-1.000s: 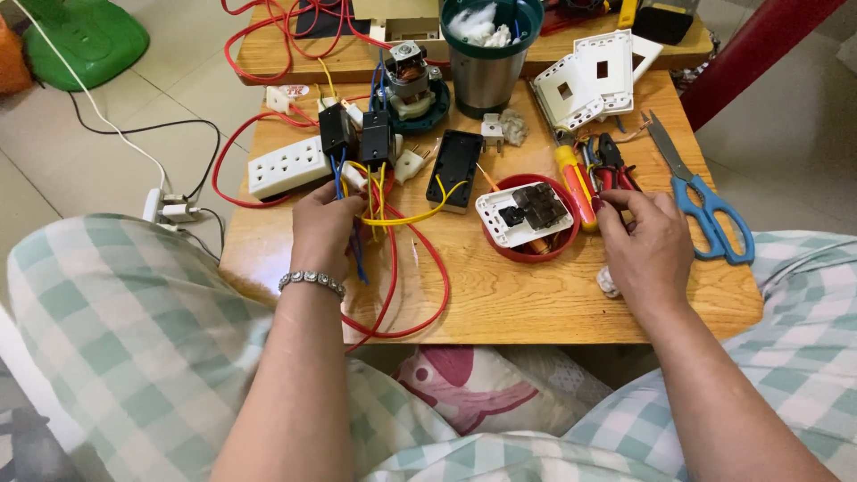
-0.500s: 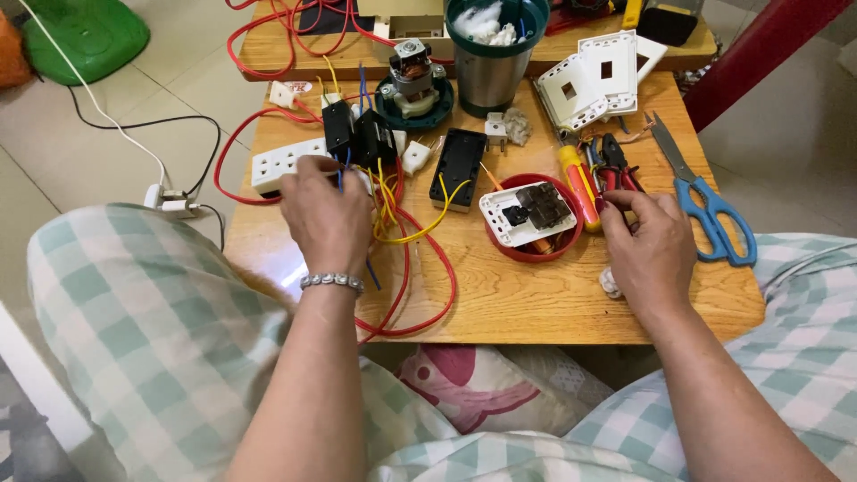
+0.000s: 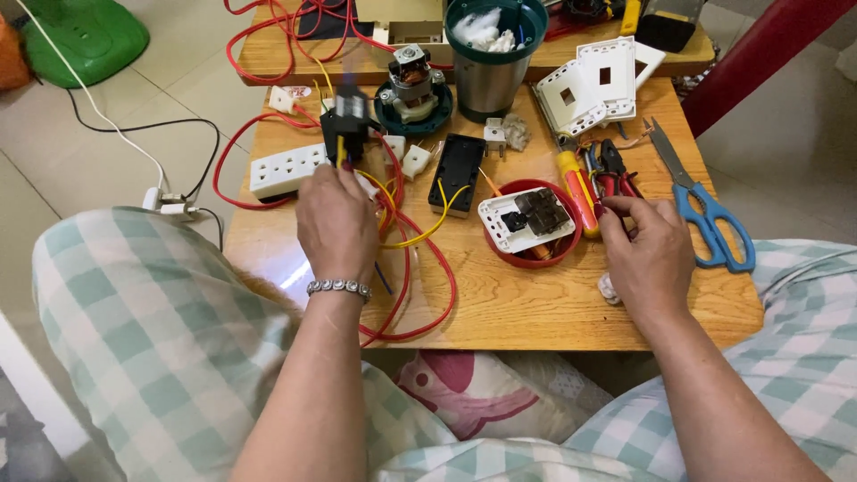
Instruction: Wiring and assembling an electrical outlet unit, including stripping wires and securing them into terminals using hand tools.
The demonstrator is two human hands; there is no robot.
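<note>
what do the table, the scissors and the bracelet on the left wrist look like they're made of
Table: wood, glossy varnish, visible grain. Scissors: grey metal blades, blue handles that look plastic. Bracelet: silvery beaded links, probably metal, on the left hand.

We see red wires (image 3: 420,295) and yellow wires (image 3: 428,228) across the light-brown wooden desk (image 3: 553,303). The power strip (image 3: 287,170) is white, the scissors (image 3: 705,214) blue-handled, the shallow bowl (image 3: 536,259) red, the screwdriver (image 3: 576,183) yellow and red. The trousers (image 3: 152,330) are pale green-and-white check. A green stool (image 3: 85,36) stands on beige tiled floor (image 3: 116,116).
</note>
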